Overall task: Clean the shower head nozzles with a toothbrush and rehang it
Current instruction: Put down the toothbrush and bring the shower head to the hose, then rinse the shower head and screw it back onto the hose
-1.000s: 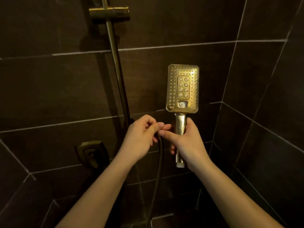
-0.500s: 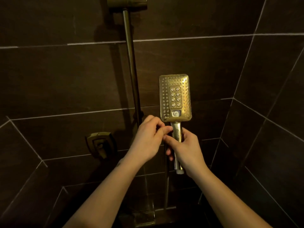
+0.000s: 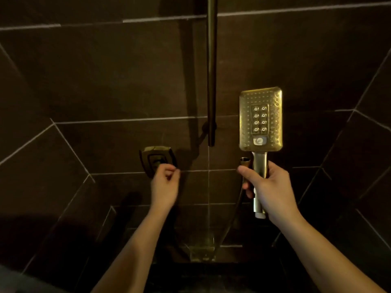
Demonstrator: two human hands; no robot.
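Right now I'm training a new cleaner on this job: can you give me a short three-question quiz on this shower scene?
1. True or false: the right hand grips the gold shower head by its handle.
2. Which way does the nozzle face point? A) toward the camera B) toward the wall
3. What wall fitting is the left hand in front of?

Key: 1 true. 2 A. 3 the wall valve handle; contact cannot be told.
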